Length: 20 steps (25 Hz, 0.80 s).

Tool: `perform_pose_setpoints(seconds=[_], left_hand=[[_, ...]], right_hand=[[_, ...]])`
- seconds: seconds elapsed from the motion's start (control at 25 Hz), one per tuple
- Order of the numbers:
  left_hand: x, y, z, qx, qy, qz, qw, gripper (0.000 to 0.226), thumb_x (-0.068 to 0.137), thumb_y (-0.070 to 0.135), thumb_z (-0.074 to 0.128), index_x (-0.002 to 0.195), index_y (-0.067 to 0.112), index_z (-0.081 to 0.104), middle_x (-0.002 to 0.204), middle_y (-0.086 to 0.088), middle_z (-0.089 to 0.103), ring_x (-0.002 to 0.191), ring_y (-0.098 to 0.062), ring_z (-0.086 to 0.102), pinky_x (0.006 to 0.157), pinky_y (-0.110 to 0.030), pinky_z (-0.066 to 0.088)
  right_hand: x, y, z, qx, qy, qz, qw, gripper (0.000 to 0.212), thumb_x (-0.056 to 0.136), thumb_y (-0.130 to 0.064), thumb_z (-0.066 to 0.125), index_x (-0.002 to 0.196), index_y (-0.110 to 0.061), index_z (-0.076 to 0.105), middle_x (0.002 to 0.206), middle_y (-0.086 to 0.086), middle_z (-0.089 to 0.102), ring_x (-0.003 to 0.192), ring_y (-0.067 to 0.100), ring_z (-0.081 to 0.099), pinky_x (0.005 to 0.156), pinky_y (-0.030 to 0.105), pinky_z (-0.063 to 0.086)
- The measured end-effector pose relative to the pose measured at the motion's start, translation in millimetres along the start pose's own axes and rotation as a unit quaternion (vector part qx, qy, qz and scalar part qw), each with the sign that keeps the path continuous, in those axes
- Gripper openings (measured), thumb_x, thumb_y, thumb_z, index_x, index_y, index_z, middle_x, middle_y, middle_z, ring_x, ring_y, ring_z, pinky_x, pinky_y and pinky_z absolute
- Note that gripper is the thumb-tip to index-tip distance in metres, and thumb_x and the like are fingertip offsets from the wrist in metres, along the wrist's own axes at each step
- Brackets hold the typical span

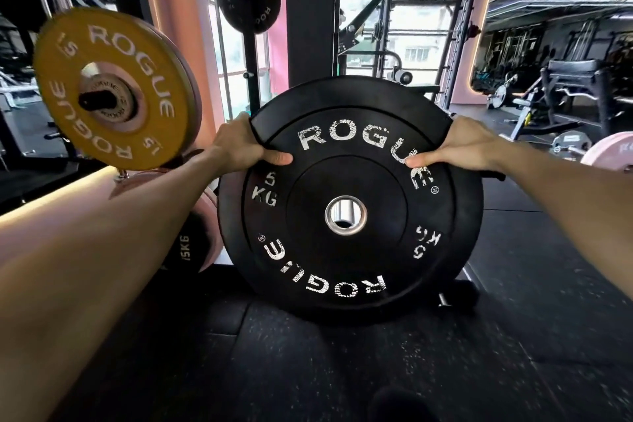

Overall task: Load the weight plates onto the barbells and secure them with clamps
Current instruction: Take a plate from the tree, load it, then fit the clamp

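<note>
— Where is the plate we want?
— The black plate stands upright on the floor, flat face toward us, its hole pointing at us; another plate seems to stand just behind it.
— And our hands?
— Our left hand and right hand grip its upper rim, thumbs on the face, fingers curled behind; equally near.
— The yellow plate?
— Up left, on a peg; we judge a lift comes next.
</note>
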<state>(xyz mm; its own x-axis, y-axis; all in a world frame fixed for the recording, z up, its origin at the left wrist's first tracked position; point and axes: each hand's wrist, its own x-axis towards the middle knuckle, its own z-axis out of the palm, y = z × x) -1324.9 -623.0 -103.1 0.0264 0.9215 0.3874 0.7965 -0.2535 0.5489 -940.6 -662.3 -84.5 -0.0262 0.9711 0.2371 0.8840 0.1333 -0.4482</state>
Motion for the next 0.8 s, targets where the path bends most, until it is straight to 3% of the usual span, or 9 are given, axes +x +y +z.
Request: perform_pose_setpoints(seconds=[0.2, 0.36, 0.56, 0.8], left_hand=[[-13.6, -9.2, 17.3, -0.002, -0.027, -0.009, 1.0, 0.078, 0.041, 0.068, 0.091, 0.105, 0.031, 0.067, 0.1, 0.012, 0.07, 0.098, -0.013, 0.063, 0.09, -0.031, 0.047], [-4.5, -40.3, 36.0, -0.042, -0.009, -0.003, 0.999, 0.096, 0.028, 0.08, 0.086, 0.109, 0.034, 0.063, 0.102, 0.015, 0.072, 0.1, -0.015, 0.067, 0.096, -0.045, 0.051], [-35.2, -23.0, 33.1, -0.098, 0.052, 0.014, 0.994, 0.095, 0.049, 0.05, 0.095, 0.124, 0.018, 0.049, 0.115, 0.003, 0.063, 0.108, -0.021, 0.058, 0.099, -0.04, 0.047], [-36.4, -17.6, 33.8, -0.095, 0.072, 0.048, 0.992, 0.096, 0.051, 0.048, 0.095, 0.127, 0.014, 0.047, 0.117, 0.0, 0.065, 0.107, -0.021, 0.06, 0.099, -0.041, 0.049]], right_hand=[[-6.4, 4.4, 25.7, -0.009, -0.018, -0.003, 1.0, 0.082, 0.035, -0.086, 0.075, 0.095, -0.032, 0.073, 0.092, -0.01, 0.073, 0.093, 0.015, 0.065, 0.091, 0.038, 0.053], [-10.7, 8.7, 40.7, 0.016, 0.007, 0.0, 1.0, 0.085, 0.033, -0.082, 0.08, 0.101, -0.032, 0.071, 0.095, -0.01, 0.073, 0.094, 0.014, 0.066, 0.09, 0.037, 0.054], [-16.0, 17.8, 51.2, 0.036, 0.079, 0.019, 0.996, 0.109, 0.025, -0.087, 0.077, 0.115, -0.027, 0.06, 0.109, -0.009, 0.066, 0.108, 0.018, 0.061, 0.091, 0.035, 0.05], [-22.4, 25.0, 58.9, 0.051, 0.135, 0.011, 0.99, 0.106, 0.044, -0.065, 0.088, 0.124, -0.011, 0.045, 0.122, 0.006, 0.058, 0.118, 0.028, 0.054, 0.086, 0.032, 0.041]])
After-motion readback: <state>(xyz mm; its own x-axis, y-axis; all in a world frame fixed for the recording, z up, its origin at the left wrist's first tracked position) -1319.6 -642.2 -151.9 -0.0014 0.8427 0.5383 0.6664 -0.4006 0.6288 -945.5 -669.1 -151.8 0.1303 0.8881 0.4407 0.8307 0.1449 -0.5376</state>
